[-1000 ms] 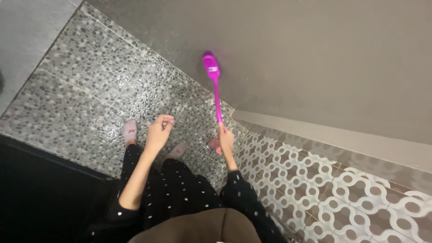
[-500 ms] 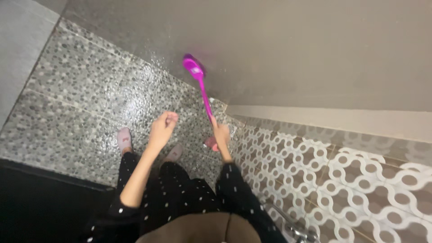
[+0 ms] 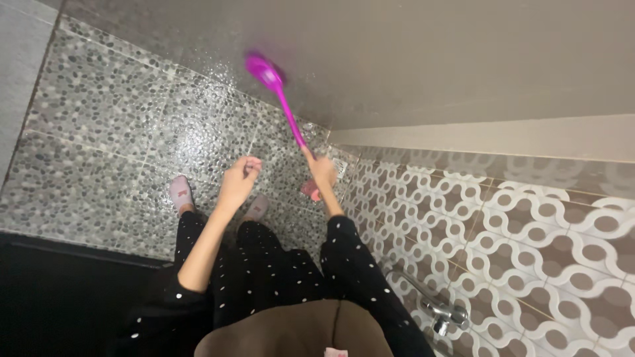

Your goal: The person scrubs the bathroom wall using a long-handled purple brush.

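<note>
My right hand (image 3: 322,172) grips the lower end of a bright magenta long-handled brush (image 3: 276,92). The brush head rests against the grey wall (image 3: 430,59) just above the wet pebble-tile floor (image 3: 119,132). To its left, my left hand (image 3: 238,182) hangs in the air with its fingers curled in and nothing in it. Both hands are above my feet in light slippers (image 3: 180,192).
A wall of white and brown patterned tiles (image 3: 529,225) runs along the right. A chrome tap (image 3: 442,314) sticks out of it at the lower right. A small pink object (image 3: 309,191) lies on the floor by my right hand. A dark edge (image 3: 59,291) borders the floor at left.
The brush head has swept left and up along the base of the grey wall. My right hand moved up with it. The left hand stayed curled in place.
</note>
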